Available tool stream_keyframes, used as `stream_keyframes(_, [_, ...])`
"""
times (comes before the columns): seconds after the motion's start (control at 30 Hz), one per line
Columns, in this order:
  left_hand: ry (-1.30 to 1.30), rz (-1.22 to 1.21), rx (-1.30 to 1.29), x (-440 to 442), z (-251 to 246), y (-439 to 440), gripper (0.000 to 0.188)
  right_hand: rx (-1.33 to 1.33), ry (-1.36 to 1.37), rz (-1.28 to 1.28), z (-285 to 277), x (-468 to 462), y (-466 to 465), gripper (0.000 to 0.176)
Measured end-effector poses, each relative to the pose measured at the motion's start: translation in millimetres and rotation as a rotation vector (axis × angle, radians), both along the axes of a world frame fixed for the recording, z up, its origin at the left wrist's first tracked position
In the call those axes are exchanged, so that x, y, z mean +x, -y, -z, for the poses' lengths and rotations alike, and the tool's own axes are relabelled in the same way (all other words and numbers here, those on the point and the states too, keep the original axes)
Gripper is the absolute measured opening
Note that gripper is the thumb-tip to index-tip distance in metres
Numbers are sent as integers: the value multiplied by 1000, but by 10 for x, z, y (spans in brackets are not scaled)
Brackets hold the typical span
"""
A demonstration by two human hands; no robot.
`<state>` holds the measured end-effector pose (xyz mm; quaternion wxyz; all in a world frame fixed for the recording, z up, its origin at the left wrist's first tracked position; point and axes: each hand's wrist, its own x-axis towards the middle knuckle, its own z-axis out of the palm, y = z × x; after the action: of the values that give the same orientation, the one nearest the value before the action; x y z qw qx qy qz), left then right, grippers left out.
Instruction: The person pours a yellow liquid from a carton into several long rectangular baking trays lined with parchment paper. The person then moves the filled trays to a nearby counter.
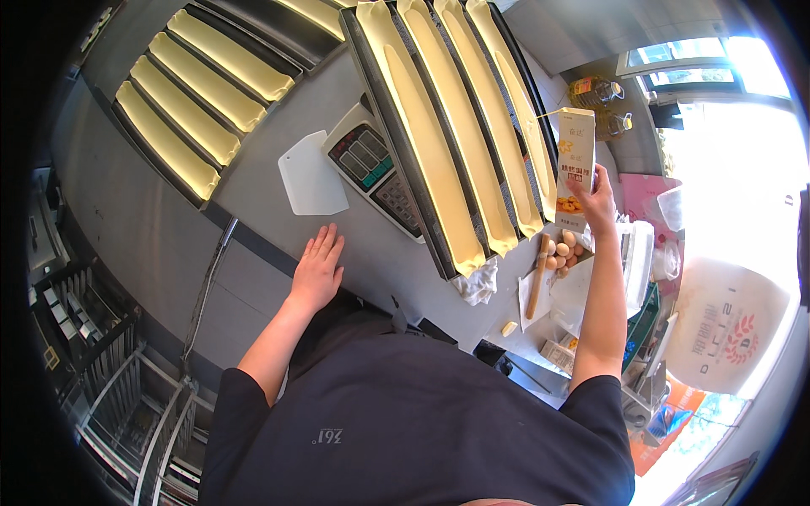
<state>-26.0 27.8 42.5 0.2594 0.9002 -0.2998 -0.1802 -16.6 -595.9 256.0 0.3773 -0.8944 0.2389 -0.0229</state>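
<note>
My right hand (593, 196) grips a white and yellow carton (574, 167) that bears writing. From the carton's top corner a thin yellow stream reaches the rightmost channel of a black channelled baking tray (414, 209). Pale yellow strips (436, 164), like dough or batter, line its several channels and lap over the near ends. Under this tray sits a digital scale (373, 167), partly covered. My left hand (319, 269) lies flat near the table's front edge, holding nothing. Just beyond its fingertips is a white plastic scraper (313, 176).
Another filled tray (205, 101) stands at the far left on the grey table (266, 190). Brown eggs (563, 250), a wooden rolling pin (539, 277) and a white cloth (478, 284) are at the right. Oil bottles (595, 92) stand behind. A metal rack (136, 405) is lower left.
</note>
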Motion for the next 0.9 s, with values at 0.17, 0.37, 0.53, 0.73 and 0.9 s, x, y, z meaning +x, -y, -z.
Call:
stream_keyframes(0.17, [-1,3,8,0,-5,4,76,-23,11,-4,-4,18,14,69])
stream_keyframes(0.37, [-4,6,11,1,-23,8,76,-15,7,-17,-38,101,-8,70])
stream_keyframes(0.53, [-22,-2,13,3,-32,8,76,-41,-3,-38,-22,226,35,69])
stream_keyframes(0.73, [-33,-8,14,3,-29,10,76,-40,3,-68,20,413,108,66])
stream_keyframes(0.9, [-27,-14,1,0,-31,8,76,-49,-19,-95,32,572,123,65])
